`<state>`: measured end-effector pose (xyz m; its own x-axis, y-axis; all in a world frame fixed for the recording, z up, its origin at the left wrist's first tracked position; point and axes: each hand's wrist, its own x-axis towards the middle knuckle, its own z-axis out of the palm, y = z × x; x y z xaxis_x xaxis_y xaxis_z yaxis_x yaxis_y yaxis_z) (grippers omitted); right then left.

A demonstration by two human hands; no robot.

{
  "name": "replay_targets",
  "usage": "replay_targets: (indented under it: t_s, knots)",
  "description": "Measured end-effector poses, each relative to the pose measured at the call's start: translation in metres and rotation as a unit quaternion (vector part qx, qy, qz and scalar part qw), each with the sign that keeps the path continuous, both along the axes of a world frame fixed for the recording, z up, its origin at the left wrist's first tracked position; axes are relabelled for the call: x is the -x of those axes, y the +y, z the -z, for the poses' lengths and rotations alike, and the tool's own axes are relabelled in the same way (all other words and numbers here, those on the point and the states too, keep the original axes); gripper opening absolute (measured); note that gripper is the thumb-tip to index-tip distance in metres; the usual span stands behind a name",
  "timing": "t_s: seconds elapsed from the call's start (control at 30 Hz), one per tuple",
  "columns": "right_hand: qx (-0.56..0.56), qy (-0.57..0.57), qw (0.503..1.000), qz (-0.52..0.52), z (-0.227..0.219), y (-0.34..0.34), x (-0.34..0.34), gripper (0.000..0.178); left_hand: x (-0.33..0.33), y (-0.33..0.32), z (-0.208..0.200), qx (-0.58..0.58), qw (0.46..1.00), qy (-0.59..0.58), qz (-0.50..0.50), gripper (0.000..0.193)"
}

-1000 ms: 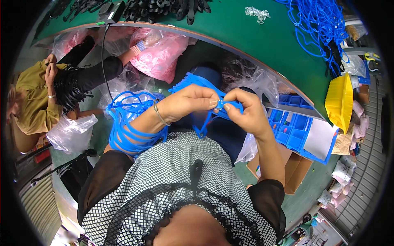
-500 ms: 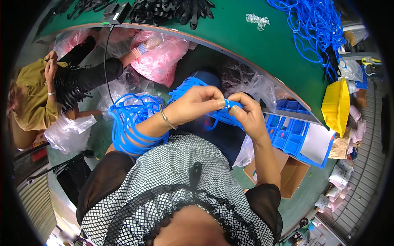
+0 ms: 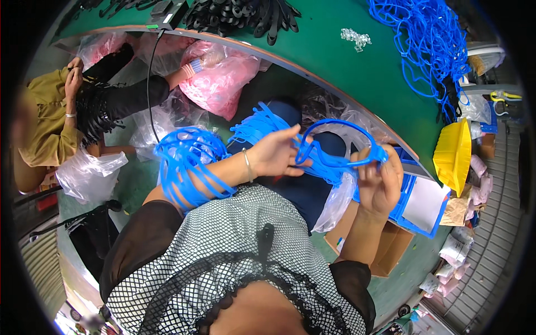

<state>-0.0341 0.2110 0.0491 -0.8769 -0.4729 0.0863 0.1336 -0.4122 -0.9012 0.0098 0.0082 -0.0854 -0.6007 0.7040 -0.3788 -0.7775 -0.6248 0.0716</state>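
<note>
A thin blue strap [image 3: 347,124] curves in a loop between my two hands. My right hand [image 3: 381,181] pinches its gathered end between thumb and fingers. Beside the loop's other end is my left hand [image 3: 274,153], its fingers apart; some fingertips touch or overlap the strap. A thick bundle of blue loops [image 3: 192,153] hangs around my left forearm, behind the bracelet. Across my lap lies a pile of blue straps [image 3: 259,125], partly hidden by my left hand.
A green table [image 3: 312,44] curves along the far side, bearing black straps [image 3: 240,17], small clear pieces [image 3: 355,39] and tangled blue cords [image 3: 424,50]. At right are a yellow bin [image 3: 453,153] and a cardboard box [image 3: 393,248]. Another person [image 3: 53,120] sits at left.
My hands have moved apart, the right one toward the right. The strap pinched between both is now stretched into a wide loop, and my left fingers have opened.
</note>
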Motion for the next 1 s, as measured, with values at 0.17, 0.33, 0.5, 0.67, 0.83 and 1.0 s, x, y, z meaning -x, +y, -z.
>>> replay_targets:
  t_s: [0.17, 0.33, 0.5, 0.67, 0.83, 1.0]
  knots:
    - [0.009, 0.007, 1.000, 0.029, -0.003, 0.036, -0.016, 0.032, 0.024, -0.008, 0.011, -0.001, 0.934, -0.079, -0.349, 0.030]
    - [0.046, -0.001, 0.998, 0.047, 0.021, 0.076, -0.017, 0.031, 0.041, -0.042, 0.004, -0.004, 0.886, -0.052, -0.461, 0.024]
    - [0.072, -0.012, 0.997, 0.028, 0.038, 0.089, -0.017, 0.026, 0.046, -0.063, -0.001, -0.035, 0.890, 0.070, -0.449, 0.022]
    - [0.064, -0.033, 0.997, -0.005, 0.061, 0.066, -0.025, 0.030, 0.034, -0.040, -0.044, 0.082, 0.923, 0.217, -0.307, 0.048]
    - [-0.085, -0.102, 0.988, -0.083, 0.078, 0.034, -0.028, 0.035, 0.029, -0.027, -0.077, 0.098, 0.930, 0.223, -0.274, 0.041]
    - [-0.338, 0.132, 0.931, 0.045, 0.052, 0.008, -0.029, 0.058, 0.024, -0.023, -0.089, 0.138, 0.917, 0.251, -0.276, 0.022]
